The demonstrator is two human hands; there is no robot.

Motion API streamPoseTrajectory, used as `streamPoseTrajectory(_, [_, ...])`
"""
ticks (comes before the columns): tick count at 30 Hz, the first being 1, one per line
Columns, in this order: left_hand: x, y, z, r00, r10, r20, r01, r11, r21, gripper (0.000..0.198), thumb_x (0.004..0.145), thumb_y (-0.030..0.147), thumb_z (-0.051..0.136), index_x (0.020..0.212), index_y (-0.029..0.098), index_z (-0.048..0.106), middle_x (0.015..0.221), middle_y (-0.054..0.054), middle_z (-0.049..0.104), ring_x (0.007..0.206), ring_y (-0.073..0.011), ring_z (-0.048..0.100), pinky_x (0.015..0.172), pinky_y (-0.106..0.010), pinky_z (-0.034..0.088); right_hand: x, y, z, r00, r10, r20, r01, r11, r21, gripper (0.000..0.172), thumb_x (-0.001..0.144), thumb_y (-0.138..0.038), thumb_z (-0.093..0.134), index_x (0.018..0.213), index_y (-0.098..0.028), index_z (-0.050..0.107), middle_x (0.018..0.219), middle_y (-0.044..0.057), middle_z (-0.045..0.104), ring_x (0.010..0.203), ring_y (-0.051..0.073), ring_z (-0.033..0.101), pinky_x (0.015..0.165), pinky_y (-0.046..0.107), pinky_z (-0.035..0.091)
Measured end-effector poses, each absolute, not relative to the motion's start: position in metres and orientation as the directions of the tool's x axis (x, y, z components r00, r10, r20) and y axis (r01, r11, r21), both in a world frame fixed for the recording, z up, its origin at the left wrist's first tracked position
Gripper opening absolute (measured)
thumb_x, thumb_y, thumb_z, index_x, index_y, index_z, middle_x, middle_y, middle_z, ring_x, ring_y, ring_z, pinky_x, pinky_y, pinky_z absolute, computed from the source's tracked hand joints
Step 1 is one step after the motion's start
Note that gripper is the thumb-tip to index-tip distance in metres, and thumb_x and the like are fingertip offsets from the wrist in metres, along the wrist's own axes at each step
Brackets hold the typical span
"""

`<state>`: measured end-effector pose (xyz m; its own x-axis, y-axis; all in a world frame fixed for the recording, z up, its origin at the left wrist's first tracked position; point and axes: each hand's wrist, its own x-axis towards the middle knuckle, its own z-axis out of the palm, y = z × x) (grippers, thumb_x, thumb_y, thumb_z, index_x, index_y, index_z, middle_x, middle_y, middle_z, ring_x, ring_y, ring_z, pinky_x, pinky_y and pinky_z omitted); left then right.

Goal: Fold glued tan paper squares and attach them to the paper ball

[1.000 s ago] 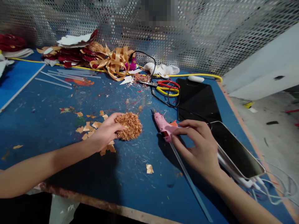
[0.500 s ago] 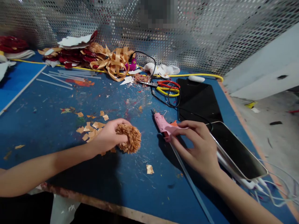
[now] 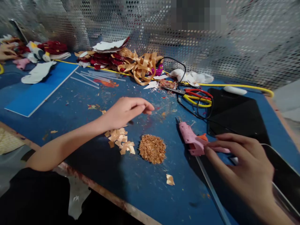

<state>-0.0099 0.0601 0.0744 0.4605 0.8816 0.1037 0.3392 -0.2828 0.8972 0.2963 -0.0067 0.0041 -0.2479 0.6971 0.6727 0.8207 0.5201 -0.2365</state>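
Observation:
A round tuft of ruffled golden-brown ribbon bits (image 3: 152, 149) rests on the blue tabletop. Beyond it and to its left, my left hand (image 3: 131, 111) is above the table, fingers loosely bent and nothing visible in them. Below that hand lies a pile of small gold ribbon squares (image 3: 120, 139); one loose gold square (image 3: 170, 179) is nearer the front edge. On the right, my right hand (image 3: 241, 165) has its thumb and forefinger on the handle of a pink hot glue gun (image 3: 191, 139). A long clear glue stick (image 3: 212, 189) sticks out of its back.
Red-and-yellow-handled scissors (image 3: 198, 97) lie behind the glue gun beside a black cable. A black flat panel (image 3: 236, 112) and a phone (image 3: 284, 175) are at right. Gold ribbon loops (image 3: 142, 68), spare glue sticks (image 3: 98, 76) and a yellow cord (image 3: 234, 85) run along the mesh.
My left hand has let go of the ribbon tuft and moved up and away; the tuft now lies flat on the table. My right hand stays at the glue gun. The view has swung left.

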Motion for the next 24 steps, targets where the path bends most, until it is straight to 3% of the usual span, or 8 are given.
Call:
streamPoseTrajectory(2, [-0.024,0.06,0.077,0.36,0.93,0.074,0.324,-0.199,0.925,0.024,0.088,0.018,0.049,0.091,0.014,0.072,0.081,-0.006,0.072,0.077,-0.0149,0.066,0.071,-0.025,0.048,0.295,-0.006,0.004,-0.241,0.698,0.674,0.823,0.516,-0.24,0.004,0.08,-0.025,0.067,0.079,-0.024,0.063,0.085,0.007,0.06,0.073,0.022,0.061,0.063,0.038,0.051])
streamPoseTrajectory(4, [-0.041,0.06,0.07,0.26,0.965,0.034,0.348,-0.126,0.929,0.02,0.085,0.021,0.055,0.09,0.014,0.073,0.078,-0.006,0.072,0.068,-0.0127,0.064,0.062,-0.022,0.047,0.294,-0.005,0.004,-0.247,0.689,0.682,0.824,0.52,-0.227,0.004,0.081,-0.026,0.065,0.078,-0.025,0.062,0.084,0.006,0.06,0.072,0.022,0.061,0.063,0.039,0.05])
streamPoseTrajectory(7, [-0.064,0.064,0.05,0.175,0.984,-0.036,0.359,-0.03,0.933,0.017,0.082,0.025,0.06,0.087,0.015,0.073,0.076,-0.007,0.072,0.06,-0.0115,0.062,0.055,-0.021,0.046,0.291,-0.003,0.008,-0.261,0.678,0.687,0.825,0.526,-0.206,0.006,0.08,-0.024,0.066,0.079,-0.026,0.061,0.085,0.005,0.059,0.071,0.021,0.061,0.062,0.038,0.05])
streamPoseTrajectory(11, [-0.08,0.074,0.033,0.187,0.98,-0.07,0.341,0.003,0.94,0.015,0.079,0.026,0.063,0.078,0.014,0.072,0.069,-0.008,0.07,0.052,-0.0115,0.058,0.05,-0.024,0.045,0.274,0.005,0.02,-0.314,0.678,0.665,0.808,0.559,-0.187,0.004,0.082,-0.026,0.064,0.082,-0.025,0.06,0.088,0.006,0.059,0.076,0.022,0.061,0.066,0.039,0.05])
streamPoseTrajectory(16, [-0.083,0.077,0.032,0.209,0.975,-0.075,0.314,0.005,0.949,0.015,0.079,0.028,0.062,0.074,0.015,0.068,0.067,-0.007,0.069,0.055,-0.0127,0.061,0.047,-0.022,0.043,0.213,0.036,0.032,-0.628,0.636,0.449,0.61,0.76,-0.224,0.002,0.088,-0.023,0.056,0.087,-0.023,0.058,0.086,0.004,0.06,0.079,0.018,0.06,0.066,0.031,0.051])
streamPoseTrajectory(19, [-0.084,0.074,0.028,0.206,0.977,-0.059,0.3,-0.006,0.954,0.018,0.083,0.029,0.055,0.072,0.017,0.062,0.065,-0.004,0.065,0.056,-0.012,0.061,0.046,-0.021,0.041,0.168,0.06,0.027,-0.795,0.545,0.269,0.529,0.838,-0.135,0.011,0.091,-0.017,0.049,0.088,-0.02,0.06,0.086,0.005,0.063,0.079,0.017,0.059,0.068,0.03,0.05])
streamPoseTrajectory(24, [-0.086,0.075,0.018,0.18,0.984,-0.013,0.293,-0.041,0.955,0.024,0.087,0.022,0.042,0.064,0.019,0.049,0.054,0.001,0.057,0.051,-0.0097,0.057,0.046,-0.02,0.038,0.124,0.086,0.013,-0.855,0.483,0.189,0.485,0.874,-0.042,0.014,0.089,-0.014,0.051,0.088,-0.014,0.065,0.081,0.008,0.064,0.076,0.022,0.057,0.063,0.034,0.047])
